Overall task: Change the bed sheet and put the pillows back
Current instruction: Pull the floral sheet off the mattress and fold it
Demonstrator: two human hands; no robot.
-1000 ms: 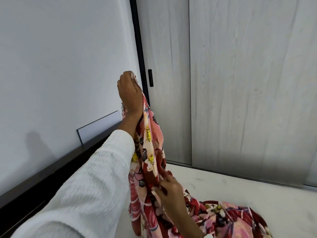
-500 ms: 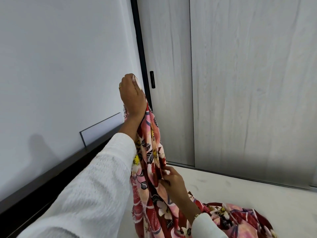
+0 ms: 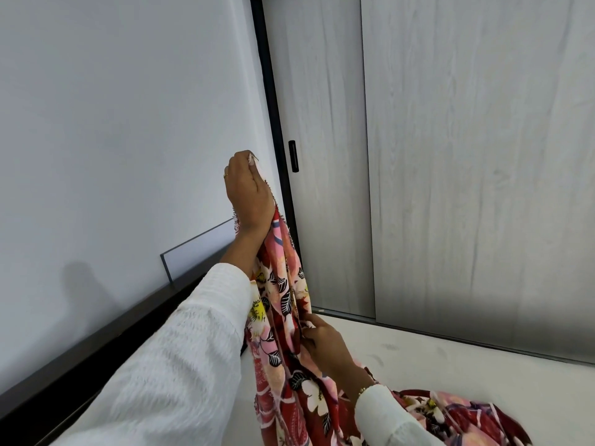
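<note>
A red and pink floral bed sheet point(image 3: 283, 284) hangs bunched from my raised left hand point(image 3: 249, 191), which grips its top edge up near the wall. Lower down, my right hand point(image 3: 325, 341) pinches a fold of the same sheet. The rest of the cloth trails down and lies heaped on the bare white mattress point(image 3: 450, 375) at the lower right. No pillows are in view.
A white wall point(image 3: 112, 123) is on the left, with the dark headboard ledge point(image 3: 96, 339) below it and a white panel point(image 3: 199, 249) standing on the ledge. Grey sliding wardrobe doors point(image 3: 467, 156) with a black handle point(image 3: 292, 156) close off the far side of the mattress.
My right hand has slid a little up the hanging sheet. My left hand holds the top edge at about the same height.
</note>
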